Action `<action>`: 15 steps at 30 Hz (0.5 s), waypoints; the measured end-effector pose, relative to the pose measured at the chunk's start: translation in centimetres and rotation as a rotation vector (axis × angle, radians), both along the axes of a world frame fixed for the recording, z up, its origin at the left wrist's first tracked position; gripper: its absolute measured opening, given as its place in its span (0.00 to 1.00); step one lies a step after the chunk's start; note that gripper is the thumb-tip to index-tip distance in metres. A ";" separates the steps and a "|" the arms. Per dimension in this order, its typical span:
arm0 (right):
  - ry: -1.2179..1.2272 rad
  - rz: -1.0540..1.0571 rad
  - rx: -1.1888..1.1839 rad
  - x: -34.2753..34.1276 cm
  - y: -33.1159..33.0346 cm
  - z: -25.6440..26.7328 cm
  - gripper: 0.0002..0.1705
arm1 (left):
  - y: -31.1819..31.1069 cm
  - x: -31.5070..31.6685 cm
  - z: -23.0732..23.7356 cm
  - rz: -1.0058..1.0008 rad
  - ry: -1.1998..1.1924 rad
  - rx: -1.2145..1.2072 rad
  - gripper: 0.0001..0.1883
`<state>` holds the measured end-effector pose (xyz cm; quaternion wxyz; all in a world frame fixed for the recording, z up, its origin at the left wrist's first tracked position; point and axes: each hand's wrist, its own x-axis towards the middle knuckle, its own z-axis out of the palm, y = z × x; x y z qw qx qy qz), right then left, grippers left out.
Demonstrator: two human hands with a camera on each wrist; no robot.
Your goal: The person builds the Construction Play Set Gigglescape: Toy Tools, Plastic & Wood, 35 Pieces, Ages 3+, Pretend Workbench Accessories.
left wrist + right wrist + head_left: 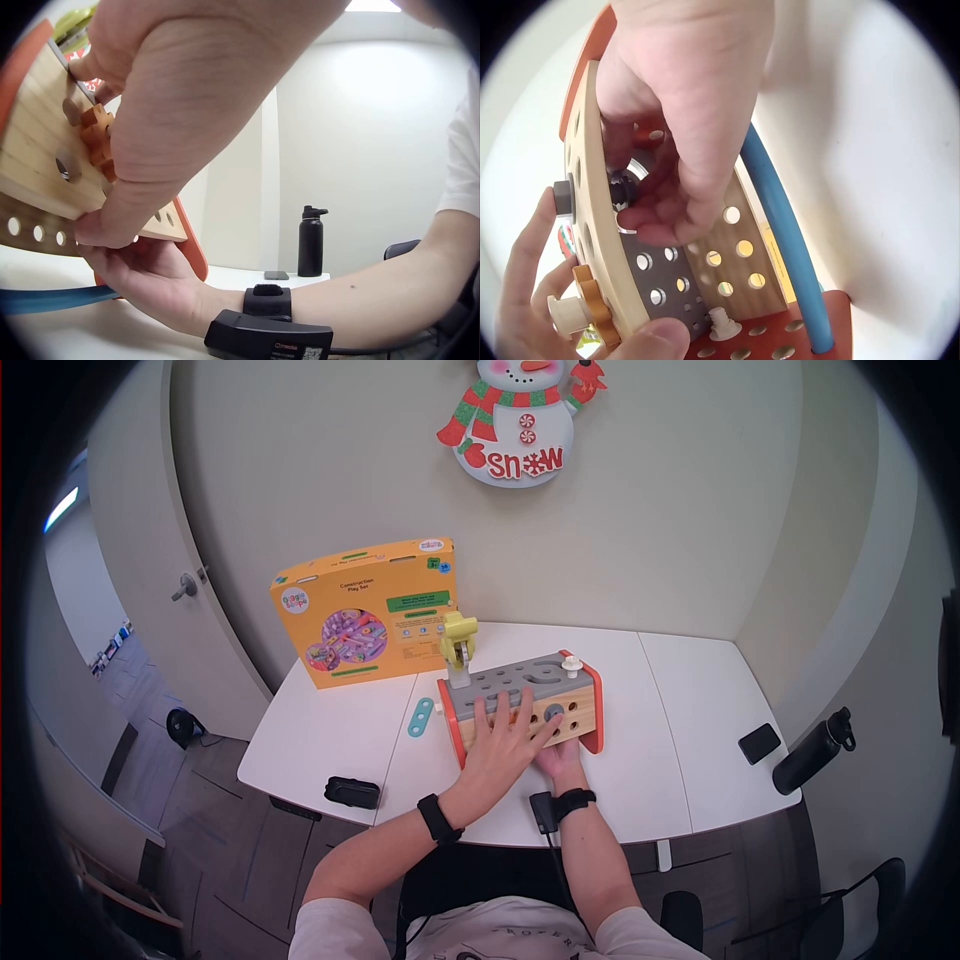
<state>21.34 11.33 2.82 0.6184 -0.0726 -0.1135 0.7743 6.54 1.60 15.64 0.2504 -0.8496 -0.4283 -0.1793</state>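
A wooden toy workbench (490,735) with a grey top and red end panels stands on the table, full of round holes. My left hand (500,745) grips its front panel, thumb at the lower edge and fingers spread over the face. One finger touches the head of a dark grey toy bolt (564,197). From below, my right hand (682,127) reaches behind the panel, fingers curled around the bolt's threaded end (621,191). Beside the bolt, an orange gear (592,304) sits on the panel with a white bolt (568,315) through it.
A yellow vise-like piece (458,640) and a white bolt (572,665) stand on the workbench. A teal strip (421,717), black case (352,792), phone (759,743) and black bottle (812,752) lie around it. The yellow box (370,615) stands behind left. A blue bar (787,232) spans the underside.
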 end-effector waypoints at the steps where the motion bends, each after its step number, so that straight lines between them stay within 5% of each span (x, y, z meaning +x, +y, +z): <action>1: -0.002 0.004 -0.012 0.0 0.1 0.0 0.34 | 0.0 0.0 0.0 0.001 0.002 0.001 0.37; 15: -0.155 -0.028 0.015 0.0 0.2 -0.4 0.31 | -0.1 0.0 -0.1 0.001 0.012 0.000 0.38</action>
